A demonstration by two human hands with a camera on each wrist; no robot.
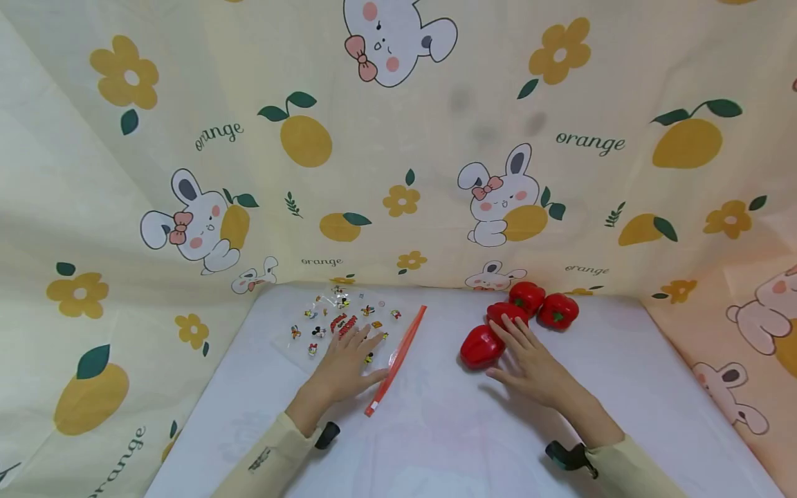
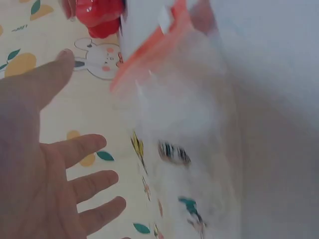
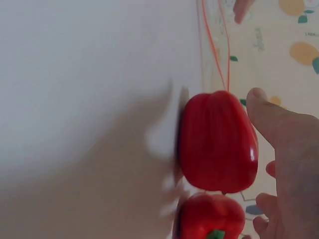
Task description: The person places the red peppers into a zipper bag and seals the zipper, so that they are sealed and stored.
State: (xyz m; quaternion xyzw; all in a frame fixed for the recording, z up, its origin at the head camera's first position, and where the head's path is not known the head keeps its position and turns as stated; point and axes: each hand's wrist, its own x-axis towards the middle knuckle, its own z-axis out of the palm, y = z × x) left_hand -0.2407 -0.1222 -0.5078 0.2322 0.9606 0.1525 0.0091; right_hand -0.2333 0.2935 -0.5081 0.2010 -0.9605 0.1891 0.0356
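Peppers up front: four red bell peppers cluster at the far right of the white surface [image 1: 436,429], and the nearest pepper [image 1: 481,346] lies on its side, closest to the person. Right hand [image 1: 529,360] is laid just beside it, fingers [image 1: 513,332] straight and spread, tips reaching over a second pepper [image 1: 506,312] behind; whether they actually touch it cannot be told from the head view. From the right wrist, the thumb [image 3: 271,117] sits right next to the near pepper's [image 3: 217,142] glossy side, nothing gripped. Two more peppers, one at the back [image 1: 526,296] and one to the right [image 1: 557,310], crowd close against the printed cloth.

Over on the left, the left hand [image 1: 345,363] rests flat on a clear zip bag [image 1: 349,332] printed with small cartoon figures, fingers [image 1: 367,342] stretched and relaxed, holding nothing. Its orange zip strip [image 1: 397,360] runs diagonally just right of that hand, between the two hands. The left wrist view is blurred, showing the open palm [image 2: 35,174] and the bag [image 2: 189,149].

Yellow cloth [image 1: 398,138] with rabbits, oranges and flowers walls in the surface on three sides.
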